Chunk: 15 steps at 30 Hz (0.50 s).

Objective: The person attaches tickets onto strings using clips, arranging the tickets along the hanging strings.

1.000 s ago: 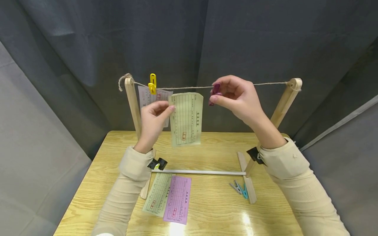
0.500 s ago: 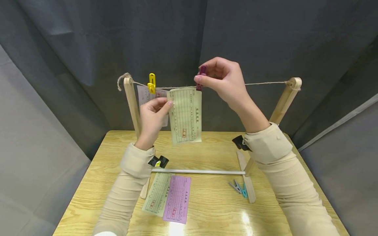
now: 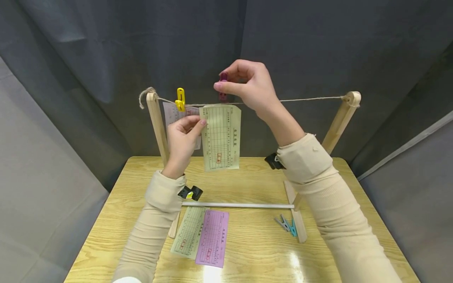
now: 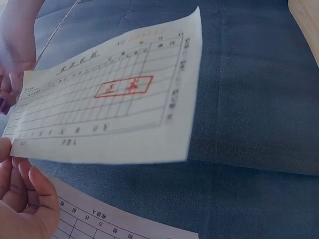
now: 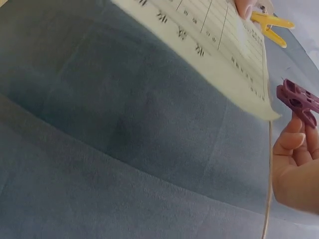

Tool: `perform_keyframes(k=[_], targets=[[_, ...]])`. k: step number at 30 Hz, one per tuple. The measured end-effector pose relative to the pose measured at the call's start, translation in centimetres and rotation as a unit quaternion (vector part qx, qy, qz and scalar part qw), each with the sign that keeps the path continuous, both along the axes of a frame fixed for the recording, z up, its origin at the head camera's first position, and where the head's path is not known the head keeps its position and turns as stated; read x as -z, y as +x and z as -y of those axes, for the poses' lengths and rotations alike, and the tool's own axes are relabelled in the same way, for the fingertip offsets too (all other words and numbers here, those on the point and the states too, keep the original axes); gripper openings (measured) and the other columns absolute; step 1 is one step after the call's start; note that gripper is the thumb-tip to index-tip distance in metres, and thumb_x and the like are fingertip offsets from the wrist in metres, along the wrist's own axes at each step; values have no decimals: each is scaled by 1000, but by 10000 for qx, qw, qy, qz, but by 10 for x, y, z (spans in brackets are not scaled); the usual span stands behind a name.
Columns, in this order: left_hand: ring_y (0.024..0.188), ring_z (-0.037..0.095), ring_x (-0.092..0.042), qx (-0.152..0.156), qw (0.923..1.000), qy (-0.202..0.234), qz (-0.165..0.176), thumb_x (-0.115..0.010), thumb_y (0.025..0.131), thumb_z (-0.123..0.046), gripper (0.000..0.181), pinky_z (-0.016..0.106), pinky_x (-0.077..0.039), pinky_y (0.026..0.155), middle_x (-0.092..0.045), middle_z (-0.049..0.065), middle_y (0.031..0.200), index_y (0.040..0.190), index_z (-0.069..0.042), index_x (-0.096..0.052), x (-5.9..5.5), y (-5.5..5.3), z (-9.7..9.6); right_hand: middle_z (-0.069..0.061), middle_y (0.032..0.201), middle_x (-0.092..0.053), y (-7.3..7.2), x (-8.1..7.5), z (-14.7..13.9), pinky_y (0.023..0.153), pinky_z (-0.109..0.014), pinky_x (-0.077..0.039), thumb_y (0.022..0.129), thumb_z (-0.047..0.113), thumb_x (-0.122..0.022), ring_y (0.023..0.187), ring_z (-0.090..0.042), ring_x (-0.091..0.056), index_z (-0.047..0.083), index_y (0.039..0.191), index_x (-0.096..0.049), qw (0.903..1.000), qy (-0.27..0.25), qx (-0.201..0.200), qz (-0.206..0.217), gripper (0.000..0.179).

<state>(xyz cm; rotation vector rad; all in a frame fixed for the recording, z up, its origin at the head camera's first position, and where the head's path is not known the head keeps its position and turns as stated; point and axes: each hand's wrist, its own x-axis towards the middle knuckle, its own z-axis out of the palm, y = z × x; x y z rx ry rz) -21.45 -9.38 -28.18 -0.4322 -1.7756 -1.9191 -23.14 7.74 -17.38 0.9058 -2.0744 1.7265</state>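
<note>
My left hand (image 3: pixel 184 139) pinches the left edge of a pale yellow-green printed slip (image 3: pixel 221 137), whose top edge meets the twine (image 3: pixel 301 99). Above that edge, my right hand (image 3: pixel 249 84) holds a dark purple clothespin (image 3: pixel 223 88) between thumb and fingers. In the right wrist view the purple clothespin (image 5: pixel 299 102) is apart from the paper, beside the twine. A yellow clothespin (image 3: pixel 180 100) sits on the twine to the left, with a pale lilac slip (image 3: pixel 170 114) hanging from it, partly hidden behind my left hand.
Wooden posts (image 3: pixel 340 122) hold the twine at both ends, joined low by a white rod (image 3: pixel 237 205). On the table (image 3: pixel 255 251) lie a green slip (image 3: pixel 189 232) and an overlapping purple slip (image 3: pixel 213 237). Grey and turquoise clothespins (image 3: pixel 293 228) lie near the right foot.
My right hand has moved left and up with the purple clothespin, from right of the slip to above its top edge. The slip has risen slightly to the twine.
</note>
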Motion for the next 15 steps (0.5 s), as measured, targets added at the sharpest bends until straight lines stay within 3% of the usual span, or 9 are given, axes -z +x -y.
perform_keyframes(k=[6, 15], targets=[[64, 6, -55, 42, 10000, 4, -25, -62, 83, 1, 16, 20, -46, 60, -63, -9, 73, 90, 15, -62, 0, 1, 0, -1, 68, -63, -2, 0, 9, 55, -26, -34, 75, 4, -73, 60, -17, -48, 3, 68, -67, 9997, -10, 232, -50, 10], [65, 7, -56, 90, 10000, 17, -25, -61, 84, 0, 17, 20, -46, 60, -63, -7, 74, 90, 16, -61, -2, 1, 0, -2, 64, -63, -3, 1, 16, 49, -26, -28, 76, 8, -73, 58, -16, -45, 1, 68, -67, 9976, 397, 562, 56, 12]])
